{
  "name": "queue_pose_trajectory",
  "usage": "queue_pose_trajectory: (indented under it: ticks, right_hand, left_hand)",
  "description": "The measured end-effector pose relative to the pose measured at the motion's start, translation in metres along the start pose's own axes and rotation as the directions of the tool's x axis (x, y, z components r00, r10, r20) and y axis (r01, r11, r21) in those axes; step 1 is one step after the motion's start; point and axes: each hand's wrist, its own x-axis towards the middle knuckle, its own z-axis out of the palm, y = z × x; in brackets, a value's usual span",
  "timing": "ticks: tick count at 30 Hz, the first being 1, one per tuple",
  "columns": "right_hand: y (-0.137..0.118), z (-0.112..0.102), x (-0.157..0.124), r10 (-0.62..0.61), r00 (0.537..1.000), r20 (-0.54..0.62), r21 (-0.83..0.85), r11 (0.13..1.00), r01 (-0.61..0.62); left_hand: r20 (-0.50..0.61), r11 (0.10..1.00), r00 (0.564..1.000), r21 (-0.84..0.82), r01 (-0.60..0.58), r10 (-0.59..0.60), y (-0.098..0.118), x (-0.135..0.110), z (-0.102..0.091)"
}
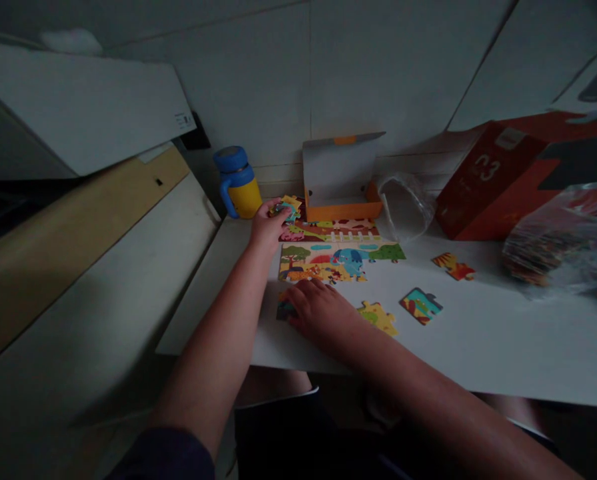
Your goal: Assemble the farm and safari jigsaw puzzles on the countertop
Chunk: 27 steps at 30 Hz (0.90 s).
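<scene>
My left hand [267,225] is closed on a few jigsaw puzzle pieces [292,207], yellow and teal, beside the orange box. Lower down, my right hand [321,310] has its fingers bent over a dark puzzle piece [284,308] on the table, partly hidden by them. Between the hands lies a joined puzzle strip [318,261] with a tree, a blue elephant and other animals. Behind it is another strip [348,233] with a white fence. A yellow puzzle piece [378,317] shows past my right wrist. Further right lie a teal piece [421,306] and an orange piece [453,266].
An open orange box [343,212] stands against the wall, next to a blue and yellow mug [243,190]. Clear plastic wrap [408,207], a red box [483,180] and a plastic bag of pieces [563,243] are at the right. White panels [103,267] border the table's left side.
</scene>
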Motion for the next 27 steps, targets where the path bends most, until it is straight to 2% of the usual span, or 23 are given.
queue_pose_trajectory:
  ticks: [5, 11, 19, 24, 27]
  right_hand:
    - [0.016, 0.004, 0.003, -0.089, 0.994, -0.059, 0.102, 0.990, 0.094]
    - [0.025, 0.009, 0.012, -0.019, 0.990, -0.136, 0.165, 0.985, 0.041]
    - [0.031, 0.016, 0.013, -0.043, 0.981, -0.187, 0.106, 0.992, 0.063]
    - [0.027, 0.015, 0.007, -0.085, 0.985, -0.150, 0.076, 0.992, 0.097]
    - [0.022, 0.016, 0.007, -0.063, 0.988, -0.139, 0.047, 0.996, 0.070]
  left_hand:
    - [-0.006, 1.000, 1.000, -0.003, -0.001, 0.001, 0.000, -0.001, -0.001]
    - [-0.001, 1.000, 1.000, -0.011, -0.010, 0.010, -0.005, 0.002, -0.002]
    - [0.006, 1.000, 1.000, -0.005, -0.020, 0.020, -0.010, 0.006, -0.004]
    - [0.010, 1.000, 1.000, -0.002, -0.026, 0.026, -0.009, 0.005, -0.004]
    - [-0.002, 1.000, 1.000, 0.015, -0.019, 0.019, -0.008, 0.004, -0.003]
